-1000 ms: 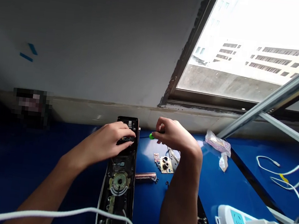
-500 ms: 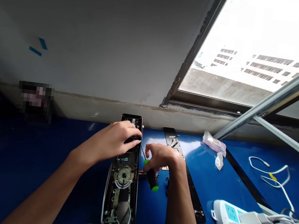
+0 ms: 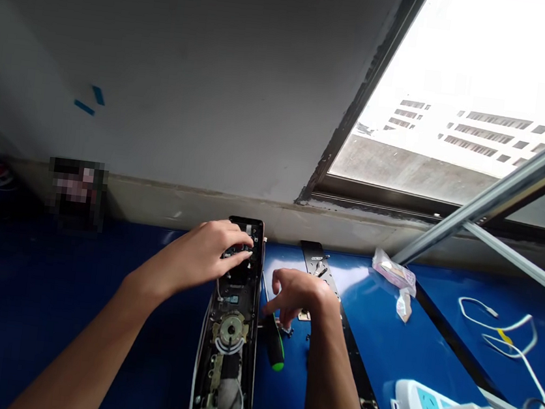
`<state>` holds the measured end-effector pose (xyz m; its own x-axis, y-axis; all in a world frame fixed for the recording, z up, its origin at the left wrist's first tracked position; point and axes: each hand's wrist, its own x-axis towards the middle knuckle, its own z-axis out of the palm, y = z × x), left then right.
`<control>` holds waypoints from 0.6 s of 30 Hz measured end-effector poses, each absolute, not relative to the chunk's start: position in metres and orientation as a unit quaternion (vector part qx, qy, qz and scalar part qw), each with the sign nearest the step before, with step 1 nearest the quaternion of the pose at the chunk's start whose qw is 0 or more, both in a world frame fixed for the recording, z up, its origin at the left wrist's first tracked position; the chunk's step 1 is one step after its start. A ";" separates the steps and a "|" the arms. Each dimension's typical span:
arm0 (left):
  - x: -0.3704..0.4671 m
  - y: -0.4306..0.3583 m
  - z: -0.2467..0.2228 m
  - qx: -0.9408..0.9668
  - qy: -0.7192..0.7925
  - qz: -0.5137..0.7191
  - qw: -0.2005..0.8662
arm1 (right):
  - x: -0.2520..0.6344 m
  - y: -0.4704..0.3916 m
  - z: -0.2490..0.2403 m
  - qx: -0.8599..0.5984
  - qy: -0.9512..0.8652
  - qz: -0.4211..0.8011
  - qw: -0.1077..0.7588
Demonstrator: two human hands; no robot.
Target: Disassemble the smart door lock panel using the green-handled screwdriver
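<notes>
A long, narrow black device housing, its inside exposed, lies lengthwise on the blue table. Round metal parts, wires and small boards show in it. Over its upper end reaches my left hand, thumb and forefinger curved and slightly apart above the inner parts; anything under the palm is hidden. To the right of the housing, a screwdriver with a black and green handle lies slanted, its shaft along the housing's edge. My right hand hovers at the top of that handle, fingers loosely apart and not wrapped round it.
Right of my hand lies a long black plate with small parts on it. Farther right are a plastic packet, a white cable and a white power strip with plugs. A metal window strut rises at the back.
My right hand has loosened its fingers, and the screwdriver has come down lower beside the housing. My left fingertips have drawn back from the housing's right edge. The camera view has shifted slightly.
</notes>
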<state>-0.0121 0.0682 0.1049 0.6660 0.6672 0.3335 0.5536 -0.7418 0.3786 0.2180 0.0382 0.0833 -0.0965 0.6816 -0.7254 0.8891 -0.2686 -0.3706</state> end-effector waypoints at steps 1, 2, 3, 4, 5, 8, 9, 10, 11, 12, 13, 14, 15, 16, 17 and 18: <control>-0.015 0.070 0.105 0.902 0.345 0.231 0.121 | 0.220 0.038 0.090 0.669 0.602 -0.426 0.096; -0.017 0.072 0.104 0.899 0.354 0.231 0.119 | 0.222 0.037 0.096 0.675 0.612 -0.406 0.072; -0.020 0.073 0.103 0.895 0.363 0.229 0.119 | 0.224 0.036 0.102 0.681 0.625 -0.379 0.040; -0.023 0.075 0.103 0.893 0.371 0.227 0.119 | 0.226 0.034 0.108 0.683 0.640 -0.350 0.014; -0.025 0.077 0.102 0.890 0.378 0.224 0.121 | 0.227 0.032 0.114 0.681 0.652 -0.331 -0.010; -0.031 0.080 0.100 0.887 0.389 0.213 0.129 | 0.229 0.027 0.125 0.659 0.685 -0.305 -0.060; -0.032 0.080 0.100 0.887 0.390 0.212 0.132 | 0.229 0.025 0.126 0.645 0.702 -0.293 -0.076; -0.033 0.080 0.101 0.886 0.390 0.210 0.135 | 0.229 0.025 0.127 0.633 0.715 -0.283 -0.091; -0.034 0.080 0.102 0.886 0.390 0.208 0.140 | 0.229 0.025 0.127 0.621 0.728 -0.272 -0.105; -0.034 0.079 0.103 0.885 0.392 0.202 0.146 | 0.228 0.025 0.127 0.612 0.738 -0.260 -0.119; -0.034 0.077 0.104 0.885 0.395 0.192 0.156 | 0.227 0.026 0.127 0.605 0.744 -0.251 -0.132; -0.034 0.076 0.105 0.883 0.399 0.180 0.168 | 0.226 0.028 0.126 0.600 0.747 -0.245 -0.144; -0.034 0.074 0.105 0.882 0.404 0.165 0.180 | 0.226 0.030 0.125 0.598 0.749 -0.241 -0.154; -0.033 0.072 0.106 0.879 0.411 0.151 0.191 | 0.225 0.031 0.124 0.597 0.749 -0.238 -0.162; -0.033 0.071 0.106 0.875 0.418 0.138 0.199 | 0.225 0.033 0.123 0.599 0.746 -0.238 -0.166; -0.033 0.069 0.106 0.872 0.426 0.125 0.205 | 0.225 0.034 0.120 0.604 0.742 -0.240 -0.165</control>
